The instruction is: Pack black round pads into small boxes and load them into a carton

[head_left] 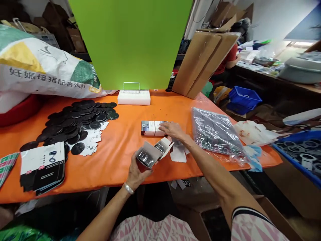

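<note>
My left hand is wrapped round a small carton with its flaps raised. Dark contents with a glossy, plastic-like shine show inside the carton. To its right, another open flap and dark shiny material appear; I cannot tell whether they belong to the same carton. My right hand reaches across with fingers stretched out, their tips touching the right end of a printed stack of white and dark pieces. Its thumb is hidden. White card flaps lie below my right wrist.
Black discs are heaped at left, beside printed cards. A white block with a wire stand is at the back. Plastic-wrapped dark slabs lie at right, near a blue crate of rings. Cardboard leans behind. A person sits beyond.
</note>
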The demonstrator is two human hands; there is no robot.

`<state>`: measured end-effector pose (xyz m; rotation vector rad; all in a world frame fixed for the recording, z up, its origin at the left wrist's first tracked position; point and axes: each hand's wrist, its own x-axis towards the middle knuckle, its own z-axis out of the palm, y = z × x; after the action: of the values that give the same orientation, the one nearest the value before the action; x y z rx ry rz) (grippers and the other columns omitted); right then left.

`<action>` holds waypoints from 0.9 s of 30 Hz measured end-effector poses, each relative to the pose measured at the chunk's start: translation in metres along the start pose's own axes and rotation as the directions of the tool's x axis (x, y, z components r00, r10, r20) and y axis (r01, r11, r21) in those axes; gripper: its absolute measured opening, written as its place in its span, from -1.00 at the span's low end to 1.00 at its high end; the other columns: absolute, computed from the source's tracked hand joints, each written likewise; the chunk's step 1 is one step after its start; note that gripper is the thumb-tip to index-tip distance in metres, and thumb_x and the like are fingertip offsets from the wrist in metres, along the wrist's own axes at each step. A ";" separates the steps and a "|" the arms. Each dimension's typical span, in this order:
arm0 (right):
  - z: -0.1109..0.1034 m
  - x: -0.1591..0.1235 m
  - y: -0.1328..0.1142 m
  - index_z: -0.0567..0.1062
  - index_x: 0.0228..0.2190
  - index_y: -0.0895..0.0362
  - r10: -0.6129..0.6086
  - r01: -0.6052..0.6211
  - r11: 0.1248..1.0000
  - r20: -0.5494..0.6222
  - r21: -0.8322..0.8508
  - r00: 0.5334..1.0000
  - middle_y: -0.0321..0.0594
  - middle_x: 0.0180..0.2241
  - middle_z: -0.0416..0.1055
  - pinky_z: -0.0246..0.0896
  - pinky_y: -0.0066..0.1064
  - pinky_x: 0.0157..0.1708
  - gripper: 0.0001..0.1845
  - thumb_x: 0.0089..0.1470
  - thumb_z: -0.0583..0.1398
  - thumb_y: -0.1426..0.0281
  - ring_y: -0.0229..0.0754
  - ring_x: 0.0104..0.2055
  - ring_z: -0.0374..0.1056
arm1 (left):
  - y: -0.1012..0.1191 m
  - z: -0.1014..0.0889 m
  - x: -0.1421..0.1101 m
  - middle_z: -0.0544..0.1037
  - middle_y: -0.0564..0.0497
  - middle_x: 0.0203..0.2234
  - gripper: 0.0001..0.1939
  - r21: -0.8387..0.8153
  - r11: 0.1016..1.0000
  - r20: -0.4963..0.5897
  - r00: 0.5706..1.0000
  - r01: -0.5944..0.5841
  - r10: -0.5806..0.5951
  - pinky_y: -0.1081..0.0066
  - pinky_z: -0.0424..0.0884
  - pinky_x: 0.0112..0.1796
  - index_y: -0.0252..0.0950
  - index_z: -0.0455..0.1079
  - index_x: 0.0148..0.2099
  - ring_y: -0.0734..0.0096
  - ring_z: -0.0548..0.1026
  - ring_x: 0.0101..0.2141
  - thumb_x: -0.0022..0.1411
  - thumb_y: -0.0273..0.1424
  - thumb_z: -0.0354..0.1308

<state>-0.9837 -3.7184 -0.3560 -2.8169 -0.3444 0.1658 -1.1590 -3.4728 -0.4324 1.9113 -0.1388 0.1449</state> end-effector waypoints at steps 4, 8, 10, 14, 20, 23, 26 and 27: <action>-0.028 -0.025 -0.029 0.56 -0.14 0.09 -0.084 0.122 0.979 -0.214 0.166 0.973 -0.12 -0.10 0.53 0.25 -0.25 -0.02 -0.54 0.32 -0.07 0.20 -0.04 -0.03 0.40 | 0.007 0.018 0.005 0.37 -0.19 0.09 -0.05 -0.136 0.990 0.010 1.000 0.018 -0.016 0.10 0.36 0.09 -0.26 0.03 0.27 0.08 0.41 0.08 -0.10 -0.32 0.42; -0.009 -0.093 -0.083 0.49 -0.02 0.05 -0.220 0.301 0.952 -0.560 0.055 0.799 -0.07 -0.12 0.50 0.29 -0.19 -0.04 -0.64 0.28 0.05 0.18 -0.01 -0.06 0.40 | 0.002 0.019 -0.007 0.41 -0.17 0.01 -0.09 -0.072 0.997 -0.115 0.993 0.024 -0.033 0.06 0.38 0.05 -0.25 0.11 0.20 0.05 0.43 0.01 -0.16 -0.26 0.47; 0.021 -0.125 -0.109 0.44 0.02 0.08 -0.342 0.420 0.907 -0.595 -0.007 0.727 -0.05 -0.14 0.48 0.34 -0.21 -0.11 -0.65 0.27 0.10 0.23 -0.04 -0.11 0.40 | -0.005 0.014 -0.017 0.42 -0.17 -0.02 -0.12 0.031 0.999 -0.229 0.973 0.023 -0.015 0.04 0.40 0.00 -0.25 0.11 0.17 0.04 0.44 -0.03 -0.12 -0.19 0.45; 0.076 -0.142 -0.140 0.46 -0.02 0.12 -0.392 0.480 0.876 -0.664 -0.056 0.637 0.02 -0.07 0.36 0.37 -0.24 -0.17 -0.71 0.22 0.13 0.44 -0.05 -0.09 0.35 | -0.018 -0.014 -0.037 0.43 -0.16 -0.10 -0.44 0.220 0.971 -0.221 0.964 -0.097 0.147 0.11 0.44 -0.08 -0.27 0.14 0.14 0.13 0.46 -0.11 0.18 -0.21 0.22; 0.068 -0.125 -0.143 0.50 -0.05 0.07 -0.310 0.311 0.938 -0.769 -0.152 0.560 -0.01 -0.07 0.36 0.32 -0.04 -0.07 -0.64 0.13 0.13 0.55 0.06 -0.01 0.35 | -0.032 -0.118 -0.021 0.44 -0.17 -0.12 -0.67 0.479 0.875 -0.125 0.980 -0.078 0.156 0.18 0.40 -0.04 -0.30 0.27 0.04 0.16 0.42 -0.08 0.24 -0.36 0.10; 0.070 -0.147 -0.164 0.44 0.02 0.05 -0.429 0.394 0.888 -0.737 -0.237 0.522 0.03 0.04 0.34 0.26 -0.02 0.01 -0.53 0.08 0.18 0.60 0.11 0.08 0.31 | -0.044 -0.185 0.019 0.42 -0.22 -0.07 -0.66 0.640 0.723 -0.305 0.950 0.259 -0.069 0.16 0.34 0.02 -0.36 0.30 0.03 0.11 0.39 -0.02 0.20 -0.42 0.10; 0.107 -0.166 -0.189 0.41 0.02 0.10 -0.554 0.606 0.780 -0.625 -0.158 0.550 0.01 -0.02 0.40 0.31 -0.18 -0.06 -0.55 0.12 0.11 0.63 -0.01 0.00 0.36 | -0.058 -0.236 0.067 0.35 -0.25 0.04 -0.62 0.707 0.543 -0.393 0.890 0.452 -0.229 0.24 0.26 0.09 -0.38 0.30 0.08 0.12 0.32 0.08 0.21 -0.41 0.10; 0.123 -0.168 -0.194 0.43 -0.02 0.12 -0.569 0.628 0.766 -0.594 -0.134 0.568 0.01 -0.05 0.42 0.33 -0.21 -0.11 -0.62 0.15 0.09 0.61 -0.03 -0.03 0.36 | -0.062 -0.248 0.082 0.33 -0.25 0.07 -0.59 0.715 0.516 -0.403 0.881 0.472 -0.247 0.25 0.24 0.11 -0.38 0.29 0.10 0.12 0.30 0.11 0.21 -0.40 0.11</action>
<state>-1.2065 -3.5472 -0.4005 -2.2985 -1.0641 -0.8385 -1.0760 -3.2208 -0.3929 2.7626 0.6288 0.1809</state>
